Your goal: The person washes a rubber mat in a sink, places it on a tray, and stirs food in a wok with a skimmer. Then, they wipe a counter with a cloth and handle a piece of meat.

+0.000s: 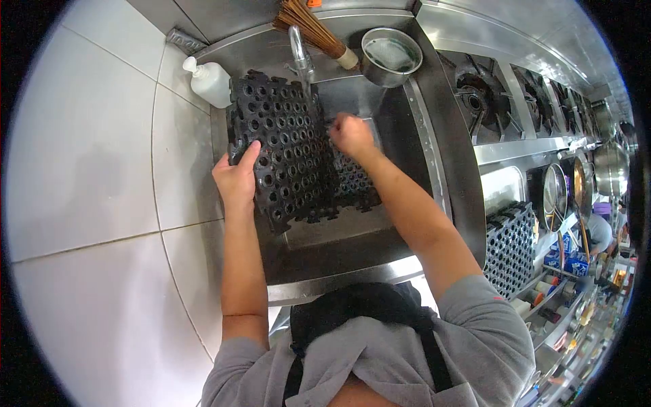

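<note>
1. The black mat (278, 146) was in the sink (325, 236), its left part raised and tilted. My left hand (237, 180) gripped its left edge, thumb over the top face.
2. My right hand (352, 138) was clenched over the mat's right side; I cannot tell whether it held anything.
3. The mat's left edge ran near the tiled wall (88, 149), leaving little room there. More open room lay between its right side and the sink's right rim, and a strip of sink floor showed on the near side.
4. At the far right corner stood a round metal pot (391, 57) with something pale inside, too unclear to name. At the far left was a white pump bottle (211, 85); its contents were hidden.
5. The mat looked wet and shiny, with rows of round holes and notched edges. A lower holed section (354, 180) lay under my right hand; I cannot tell if it was joined on.
6. The faucet (298, 51) stood at the far side, beside a stick brush (312, 28). Farther right were the stove (475, 98) and another holed mat (510, 247).
</note>
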Motion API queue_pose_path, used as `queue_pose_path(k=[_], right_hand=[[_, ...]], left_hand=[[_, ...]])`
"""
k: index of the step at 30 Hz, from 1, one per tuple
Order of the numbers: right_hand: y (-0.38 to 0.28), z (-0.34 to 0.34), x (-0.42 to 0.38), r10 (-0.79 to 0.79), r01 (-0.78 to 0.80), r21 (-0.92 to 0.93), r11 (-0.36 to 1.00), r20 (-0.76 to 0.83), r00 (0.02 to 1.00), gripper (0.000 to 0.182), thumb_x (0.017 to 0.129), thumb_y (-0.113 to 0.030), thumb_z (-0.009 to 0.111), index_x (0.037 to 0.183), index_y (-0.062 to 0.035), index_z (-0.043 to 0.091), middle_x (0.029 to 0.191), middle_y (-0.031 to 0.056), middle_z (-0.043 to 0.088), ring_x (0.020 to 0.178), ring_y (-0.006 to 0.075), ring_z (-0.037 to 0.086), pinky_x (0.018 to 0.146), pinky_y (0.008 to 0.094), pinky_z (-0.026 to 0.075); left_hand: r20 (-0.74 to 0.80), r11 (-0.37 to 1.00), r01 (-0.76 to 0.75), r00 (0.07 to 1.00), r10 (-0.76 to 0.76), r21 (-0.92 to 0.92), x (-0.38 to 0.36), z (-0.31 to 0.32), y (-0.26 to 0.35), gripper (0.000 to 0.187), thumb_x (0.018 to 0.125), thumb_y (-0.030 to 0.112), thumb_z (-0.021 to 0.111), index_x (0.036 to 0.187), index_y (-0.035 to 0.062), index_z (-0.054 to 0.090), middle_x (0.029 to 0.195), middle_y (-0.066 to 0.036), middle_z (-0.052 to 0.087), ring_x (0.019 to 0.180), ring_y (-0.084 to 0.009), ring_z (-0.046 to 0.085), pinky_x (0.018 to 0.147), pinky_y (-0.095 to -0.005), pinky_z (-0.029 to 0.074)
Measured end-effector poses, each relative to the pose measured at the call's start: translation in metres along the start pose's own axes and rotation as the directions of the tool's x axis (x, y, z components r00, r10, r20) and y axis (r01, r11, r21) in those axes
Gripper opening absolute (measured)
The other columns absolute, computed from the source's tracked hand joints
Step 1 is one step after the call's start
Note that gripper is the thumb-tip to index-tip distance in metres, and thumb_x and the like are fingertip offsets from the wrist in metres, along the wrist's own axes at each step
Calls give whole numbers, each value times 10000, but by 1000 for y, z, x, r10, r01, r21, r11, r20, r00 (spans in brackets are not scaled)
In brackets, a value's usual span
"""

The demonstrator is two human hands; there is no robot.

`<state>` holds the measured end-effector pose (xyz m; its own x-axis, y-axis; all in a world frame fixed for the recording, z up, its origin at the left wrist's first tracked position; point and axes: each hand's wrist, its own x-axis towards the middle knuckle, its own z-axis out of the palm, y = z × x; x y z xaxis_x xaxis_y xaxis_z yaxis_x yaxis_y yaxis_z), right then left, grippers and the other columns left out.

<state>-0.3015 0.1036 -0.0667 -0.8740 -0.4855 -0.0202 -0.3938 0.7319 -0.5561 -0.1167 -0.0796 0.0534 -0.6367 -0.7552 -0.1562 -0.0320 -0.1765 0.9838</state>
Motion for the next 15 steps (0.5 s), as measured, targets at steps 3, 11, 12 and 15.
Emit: queue_pose_path(k=[3, 11, 12, 15], right_hand=[[8, -4, 4, -18, 25, -167, 986, 41, 999, 205, 829, -242, 696, 962, -87, 681, 984, 190, 716, 929, 406, 685, 855, 496, 555], [-81, -57, 44, -321, 196, 463, 865, 210, 924, 357, 849, -157, 607, 1191, -80, 676, 1111, 194, 711, 1050, 378, 676, 930, 459, 530], [-75, -52, 45, -323, 199, 460, 865, 207, 923, 357, 849, -157, 607, 1191, -80, 676, 1111, 194, 711, 1050, 378, 676, 930, 459, 530], [-29, -18, 34, 71, -54, 304, 951, -45, 996, 638, 874, -384, 680, 1345, 31, 562, 1280, 269, 631, 1233, 386, 595, 1065, 417, 448]], left_hand=[[-19, 1000, 0, 1000, 0, 25, -6, -4, 8, 233, 840, 80, 799, 1020, -49, 724, 934, -68, 733, 759, -120, 663, 706, -269, 534], [6, 996, -89, 996, 89, 22, -2, -15, 1, 200, 850, 74, 786, 999, -39, 718, 908, -84, 732, 720, -149, 675, 632, -298, 560], [-9, 997, -75, 997, 76, 29, -5, -16, 7, 185, 852, 72, 782, 990, -32, 716, 902, -92, 732, 715, -164, 684, 618, -308, 571], [14, 993, 65, 998, -64, -95, -9, -36, 15, 206, 876, 105, 761, 1027, -19, 699, 907, -115, 733, 718, -203, 705, 622, -331, 595]])
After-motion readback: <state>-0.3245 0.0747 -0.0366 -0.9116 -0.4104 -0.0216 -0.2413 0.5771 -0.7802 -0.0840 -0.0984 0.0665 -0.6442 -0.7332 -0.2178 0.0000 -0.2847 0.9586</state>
